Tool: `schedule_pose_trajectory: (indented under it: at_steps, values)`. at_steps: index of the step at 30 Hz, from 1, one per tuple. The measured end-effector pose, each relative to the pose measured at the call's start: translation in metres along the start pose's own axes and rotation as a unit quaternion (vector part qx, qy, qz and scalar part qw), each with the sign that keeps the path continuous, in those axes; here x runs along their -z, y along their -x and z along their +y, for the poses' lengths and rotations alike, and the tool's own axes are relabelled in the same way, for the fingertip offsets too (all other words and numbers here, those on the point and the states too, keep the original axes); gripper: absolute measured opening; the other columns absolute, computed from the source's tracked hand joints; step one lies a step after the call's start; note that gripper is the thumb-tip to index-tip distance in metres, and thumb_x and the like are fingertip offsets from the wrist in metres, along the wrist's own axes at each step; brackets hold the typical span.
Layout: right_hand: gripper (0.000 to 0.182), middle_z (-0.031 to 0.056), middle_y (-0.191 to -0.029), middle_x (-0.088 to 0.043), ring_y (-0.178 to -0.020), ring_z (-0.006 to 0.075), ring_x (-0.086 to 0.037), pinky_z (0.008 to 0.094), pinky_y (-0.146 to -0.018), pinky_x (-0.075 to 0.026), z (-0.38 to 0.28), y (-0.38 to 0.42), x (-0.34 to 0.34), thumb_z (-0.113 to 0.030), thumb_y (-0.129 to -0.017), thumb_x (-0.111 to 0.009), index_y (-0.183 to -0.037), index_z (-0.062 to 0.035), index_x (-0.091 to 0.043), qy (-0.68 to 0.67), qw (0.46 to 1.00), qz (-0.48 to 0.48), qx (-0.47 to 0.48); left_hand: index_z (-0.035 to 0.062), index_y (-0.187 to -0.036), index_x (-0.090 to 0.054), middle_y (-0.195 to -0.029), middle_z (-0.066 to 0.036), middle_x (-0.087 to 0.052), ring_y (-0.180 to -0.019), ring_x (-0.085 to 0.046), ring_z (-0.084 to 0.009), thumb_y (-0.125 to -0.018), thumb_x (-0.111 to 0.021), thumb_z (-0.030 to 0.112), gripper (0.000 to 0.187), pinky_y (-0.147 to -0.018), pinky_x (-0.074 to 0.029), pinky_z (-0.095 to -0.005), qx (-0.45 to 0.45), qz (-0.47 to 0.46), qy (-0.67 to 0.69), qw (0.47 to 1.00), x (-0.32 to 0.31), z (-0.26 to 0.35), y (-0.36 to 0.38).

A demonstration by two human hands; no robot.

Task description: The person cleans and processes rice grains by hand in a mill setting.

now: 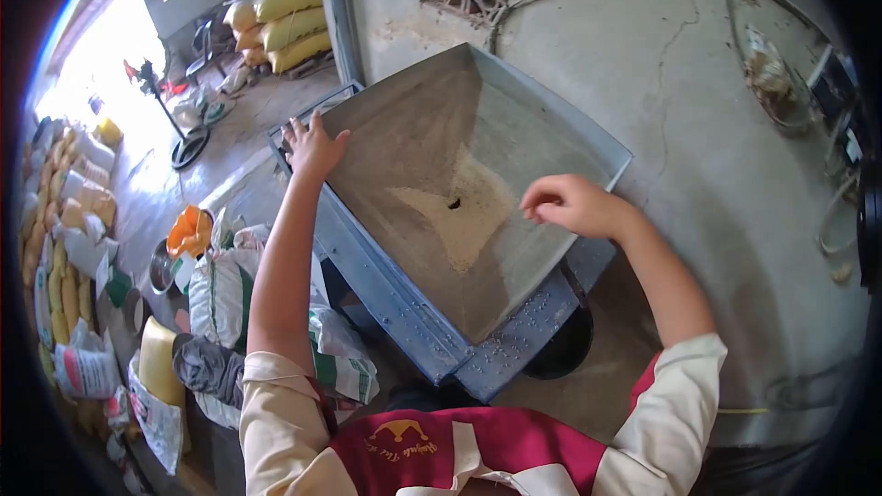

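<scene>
A square metal hopper with sloping sides stands before me. Pale tan grain or meal lies in a star-shaped patch at its bottom, around a small dark hole. My left hand rests at the hopper's left rim with its fingers spread. Over the right side of the hopper hovers my right hand, its fingers curled inward toward the thumb. Whatever the curled fingers hold, if anything, is hidden. Beneath the hopper is a blue metal frame sprinkled with small pale specks.
Filled sacks crowd the floor at my left, with an orange bag beside them. Yellow sacks are stacked at the back. A pedestal stand is on the floor. A wall closes off the far right side. A black round container sits below the frame.
</scene>
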State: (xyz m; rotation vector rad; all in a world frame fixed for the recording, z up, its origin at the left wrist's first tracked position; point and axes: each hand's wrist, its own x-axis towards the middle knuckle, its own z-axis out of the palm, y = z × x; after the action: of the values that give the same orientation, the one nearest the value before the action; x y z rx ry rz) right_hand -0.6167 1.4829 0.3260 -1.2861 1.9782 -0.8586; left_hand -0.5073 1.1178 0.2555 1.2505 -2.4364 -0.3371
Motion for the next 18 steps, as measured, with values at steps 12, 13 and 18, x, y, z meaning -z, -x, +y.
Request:
schedule_pose_trajectory:
  at_steps: [12,13,18]
  values:
    - [0.040,0.0003,-0.105,-0.059,-0.092,0.0130,-0.056,0.0290,-0.079,-0.041,0.104,-0.166,-0.088,-0.007,-0.075,-0.047,-0.113,-0.0122,-0.055,0.074,0.817,-0.549,-0.159,0.0156,-0.133,-0.027,-0.139,-0.019,-0.017,-0.130,-0.010,-0.0334,-0.073,-0.058,0.048,0.074,-0.100,-0.025,-0.0444,0.013,0.010,-0.090,0.996,-0.009,0.002,0.001]
    - [0.040,0.0003,-0.105,-0.059,-0.092,0.0130,-0.056,0.0290,-0.079,-0.041,0.113,-0.171,-0.093,-0.007,-0.075,-0.047,-0.113,-0.0122,-0.055,0.075,0.812,-0.556,-0.161,0.0142,-0.132,-0.028,-0.138,-0.019,-0.020,-0.130,-0.012,-0.0330,-0.073,-0.058,0.047,0.074,-0.101,-0.025,-0.0423,0.009,0.019,-0.092,0.996,-0.010,0.002,0.001]
    - [0.051,0.0058,-0.113,-0.055,-0.110,0.0202,-0.047,0.0296,-0.090,-0.037,0.127,-0.177,-0.083,-0.002,-0.070,-0.053,-0.120,-0.0093,-0.049,0.091,0.869,-0.473,-0.110,0.0128,-0.131,-0.030,-0.137,-0.020,-0.024,-0.130,-0.014,-0.0333,-0.073,-0.058,0.047,0.073,-0.101,-0.025,-0.0412,0.010,0.014,-0.093,0.995,-0.010,0.002,-0.001]
